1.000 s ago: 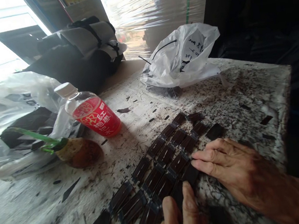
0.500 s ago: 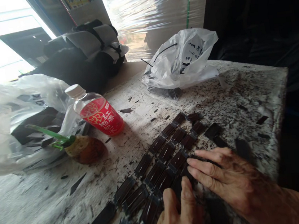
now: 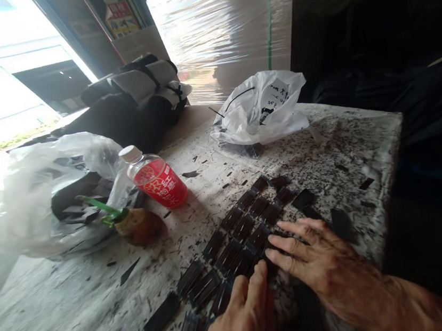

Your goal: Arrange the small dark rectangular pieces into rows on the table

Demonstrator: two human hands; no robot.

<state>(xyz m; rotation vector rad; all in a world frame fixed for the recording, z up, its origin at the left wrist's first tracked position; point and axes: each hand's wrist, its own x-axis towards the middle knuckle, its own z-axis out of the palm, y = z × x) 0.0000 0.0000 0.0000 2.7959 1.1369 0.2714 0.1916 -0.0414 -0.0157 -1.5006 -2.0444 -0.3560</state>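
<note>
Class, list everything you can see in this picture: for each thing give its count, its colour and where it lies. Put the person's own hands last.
dark strips: many, too many to count, black-brown, laid in rows across the middle of the table
table: one, whitish and speckled with dark flecks, fills the foreground
bottle: one, clear with red label and white cap, left of the rows
brown tool with green handle: one, lying in front of the bottle
clear plastic bag: one, holds dark pieces, far left
white plastic bag: one, far edge of the table
dark bag with grey straps: one, behind the bottle
left hand: flat on the strips, bottom centre
right hand: fingers spread on the strips, bottom right
</note>
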